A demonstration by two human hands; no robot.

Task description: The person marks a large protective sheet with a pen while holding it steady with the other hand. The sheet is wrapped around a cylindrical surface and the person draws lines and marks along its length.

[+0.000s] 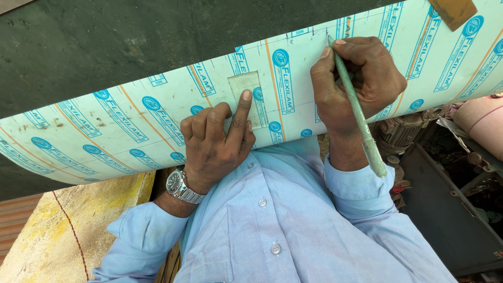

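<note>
A long pale sheet (131, 120) with blue round marks and orange lines lies across the view, resting against my body. My left hand (217, 141), with a metal wristwatch, presses its index finger on a small clear rectangular piece (244, 84) lying on the sheet. My right hand (356, 78) grips a long green pen-like tool (361, 120); its tip touches the sheet near the far edge, at a thin drawn line.
A dark green surface (131, 36) lies beyond the sheet. A brown tag (453, 11) sits at the top right. Machine parts and clutter (445, 157) fill the right side. A yellow-stained surface (68, 225) is at the lower left.
</note>
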